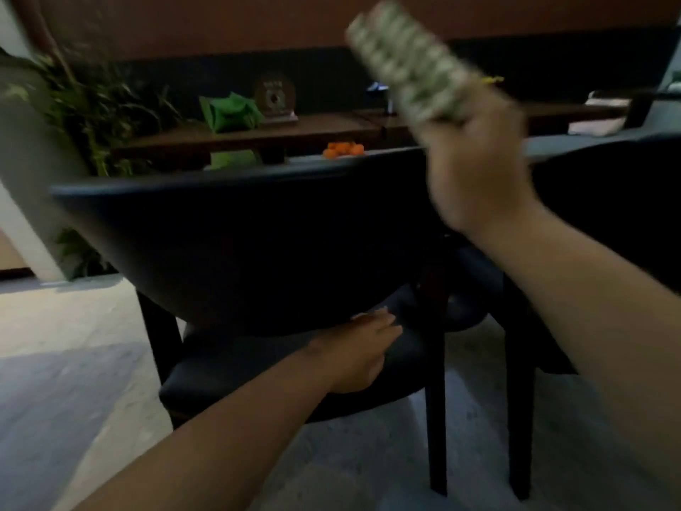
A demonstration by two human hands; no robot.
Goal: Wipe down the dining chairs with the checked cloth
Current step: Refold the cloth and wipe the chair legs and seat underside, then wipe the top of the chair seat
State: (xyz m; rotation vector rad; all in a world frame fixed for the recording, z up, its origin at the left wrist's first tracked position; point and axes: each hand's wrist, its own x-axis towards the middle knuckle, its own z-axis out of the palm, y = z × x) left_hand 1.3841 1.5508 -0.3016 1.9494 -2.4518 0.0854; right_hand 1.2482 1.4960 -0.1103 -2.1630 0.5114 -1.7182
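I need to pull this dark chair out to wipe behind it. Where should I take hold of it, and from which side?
Take a grip on the top rim of the curved backrest, coming from above on this near side. The rim faces the camera, runs wide and looks bare. The left hand rests on the seat; the right hand holds the checked cloth.

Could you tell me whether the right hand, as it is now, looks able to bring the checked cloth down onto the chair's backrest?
Probably yes: the right hand grips the checked cloth raised just above the backrest, with nothing visible between them.
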